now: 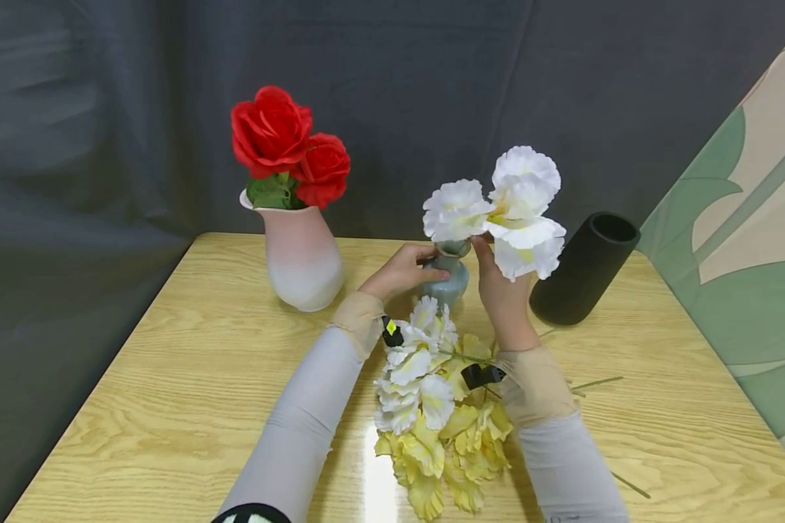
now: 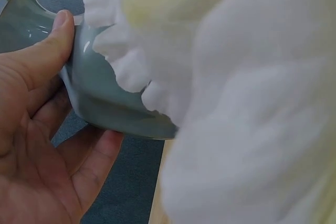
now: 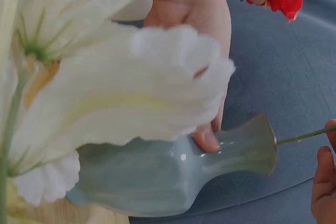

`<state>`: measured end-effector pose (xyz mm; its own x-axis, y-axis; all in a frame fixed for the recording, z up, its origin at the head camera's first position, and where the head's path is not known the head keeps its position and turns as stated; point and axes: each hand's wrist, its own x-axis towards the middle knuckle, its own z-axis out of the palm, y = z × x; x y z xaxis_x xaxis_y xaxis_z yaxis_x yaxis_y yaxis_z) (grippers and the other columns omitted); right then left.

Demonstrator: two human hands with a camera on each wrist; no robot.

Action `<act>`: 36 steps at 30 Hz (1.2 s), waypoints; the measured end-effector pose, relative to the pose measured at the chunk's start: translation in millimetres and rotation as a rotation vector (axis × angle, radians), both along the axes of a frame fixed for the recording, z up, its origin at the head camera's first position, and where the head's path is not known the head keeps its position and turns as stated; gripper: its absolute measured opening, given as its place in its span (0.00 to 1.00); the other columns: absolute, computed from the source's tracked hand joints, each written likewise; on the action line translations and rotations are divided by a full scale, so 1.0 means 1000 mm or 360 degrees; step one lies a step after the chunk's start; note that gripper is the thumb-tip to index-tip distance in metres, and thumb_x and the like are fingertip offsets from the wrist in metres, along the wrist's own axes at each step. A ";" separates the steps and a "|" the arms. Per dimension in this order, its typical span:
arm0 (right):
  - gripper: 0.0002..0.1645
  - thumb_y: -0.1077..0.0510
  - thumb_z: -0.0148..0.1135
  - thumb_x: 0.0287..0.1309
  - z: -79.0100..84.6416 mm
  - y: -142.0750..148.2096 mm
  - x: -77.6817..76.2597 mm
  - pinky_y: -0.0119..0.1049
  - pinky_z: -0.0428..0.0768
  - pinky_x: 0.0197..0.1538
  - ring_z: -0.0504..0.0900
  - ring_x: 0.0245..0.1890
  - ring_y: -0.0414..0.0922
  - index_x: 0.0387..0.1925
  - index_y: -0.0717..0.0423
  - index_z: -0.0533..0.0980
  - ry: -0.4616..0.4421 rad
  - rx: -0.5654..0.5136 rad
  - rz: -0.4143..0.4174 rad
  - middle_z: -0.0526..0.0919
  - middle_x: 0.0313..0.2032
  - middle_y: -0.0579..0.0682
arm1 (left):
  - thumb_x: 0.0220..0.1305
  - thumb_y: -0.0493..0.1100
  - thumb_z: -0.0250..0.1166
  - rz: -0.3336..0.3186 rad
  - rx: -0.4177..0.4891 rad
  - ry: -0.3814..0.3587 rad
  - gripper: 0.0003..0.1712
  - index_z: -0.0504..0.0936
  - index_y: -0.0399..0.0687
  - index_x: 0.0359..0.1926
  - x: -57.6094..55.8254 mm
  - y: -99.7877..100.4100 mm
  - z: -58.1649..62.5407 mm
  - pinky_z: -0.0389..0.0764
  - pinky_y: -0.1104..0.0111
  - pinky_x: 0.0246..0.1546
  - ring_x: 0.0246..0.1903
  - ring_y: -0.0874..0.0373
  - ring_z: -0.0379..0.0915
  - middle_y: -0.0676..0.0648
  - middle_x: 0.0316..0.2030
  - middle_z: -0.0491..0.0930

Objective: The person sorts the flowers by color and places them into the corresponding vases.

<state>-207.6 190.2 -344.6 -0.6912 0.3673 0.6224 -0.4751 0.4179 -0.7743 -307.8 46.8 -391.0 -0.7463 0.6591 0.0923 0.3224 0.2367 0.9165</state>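
Note:
My left hand [image 1: 400, 273] holds a small blue-green glazed vase [image 1: 446, 283] around its neck, thumb on the near side. In the left wrist view the vase [image 2: 105, 95] is partly covered by blurred white petals. Above its mouth stands a white artificial flower [image 1: 523, 185] with a yellow centre. My right hand [image 1: 505, 301] is just right of the vase mouth, under the bloom. In the right wrist view its fingertips [image 3: 324, 177] pinch a thin green stem [image 3: 302, 137], which enters the vase mouth.
White flowers [image 1: 412, 385] and yellow flowers [image 1: 425, 457] lie in a heap between my forearms, stems pointing right. A pink-and-white vase [image 1: 303, 258] with two red roses [image 1: 271, 131] stands back left. A black cylindrical vase [image 1: 582, 272] stands at right, near a dark curtain [image 1: 399, 73].

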 end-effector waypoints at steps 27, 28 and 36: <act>0.08 0.64 0.60 0.67 -0.014 0.041 0.030 0.21 0.78 0.36 0.78 0.45 0.41 0.43 0.65 0.80 -0.0533 0.0523 0.0228 0.84 0.45 0.60 | 0.65 0.35 0.67 0.0010 0.0030 -0.0041 0.22 0.79 0.37 0.60 -0.001 0.002 -0.002 0.73 0.62 0.64 0.60 0.48 0.74 0.40 0.59 0.80; 0.08 0.63 0.60 0.68 -0.015 0.045 0.033 0.24 0.79 0.37 0.78 0.45 0.44 0.42 0.63 0.81 -0.0617 0.0614 0.0258 0.84 0.45 0.59 | 0.65 0.35 0.67 0.0014 0.0030 -0.0049 0.23 0.79 0.37 0.60 -0.001 0.002 -0.002 0.73 0.61 0.65 0.60 0.48 0.74 0.40 0.59 0.80; 0.07 0.62 0.63 0.65 -0.033 0.057 0.048 0.43 0.79 0.43 0.81 0.41 0.48 0.41 0.58 0.85 -0.0919 0.1121 0.0706 0.87 0.39 0.51 | 0.64 0.36 0.68 0.0031 0.0009 -0.0045 0.23 0.79 0.36 0.60 -0.003 0.002 -0.001 0.73 0.61 0.65 0.61 0.48 0.74 0.39 0.60 0.79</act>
